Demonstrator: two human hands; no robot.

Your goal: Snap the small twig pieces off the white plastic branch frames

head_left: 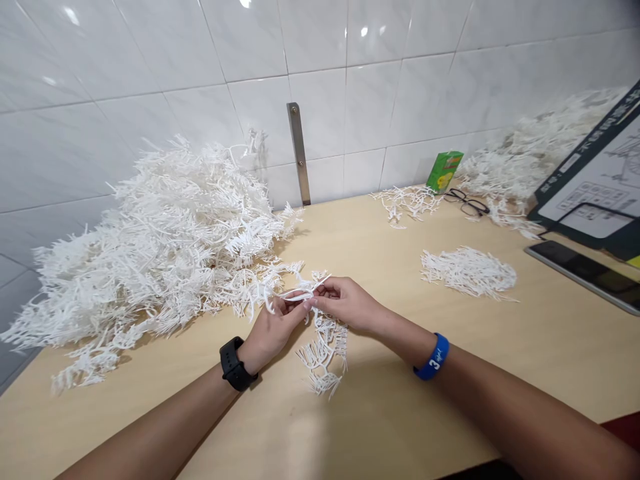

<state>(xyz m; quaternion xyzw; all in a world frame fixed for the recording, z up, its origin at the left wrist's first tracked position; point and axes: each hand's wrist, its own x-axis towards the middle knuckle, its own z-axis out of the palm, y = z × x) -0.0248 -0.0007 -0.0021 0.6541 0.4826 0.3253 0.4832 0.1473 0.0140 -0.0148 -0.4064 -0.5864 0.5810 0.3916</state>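
Note:
Both my hands meet over the middle of the table, pinching one white branched plastic piece. My left hand (273,330), with a black watch on the wrist, has its fingers closed on the branched plastic piece (295,295). Opposite it, my right hand (347,303) grips the same piece between thumb and fingers; a blue wristband sits further up that arm. More white comb-like branched pieces (324,360) lie on the table just below the hands. A large heap of tangled white branched pieces (185,233) rises to the left, its edge reaching near my left hand.
A small pile of white strips (470,272) lies to the right. Behind it are loose white pieces (407,201), a green box (444,172), black-framed glasses (467,201) and another white heap (540,150). A phone (587,270) and a printed carton (600,180) stand far right. A metal bracket (299,153) is on the tiled wall.

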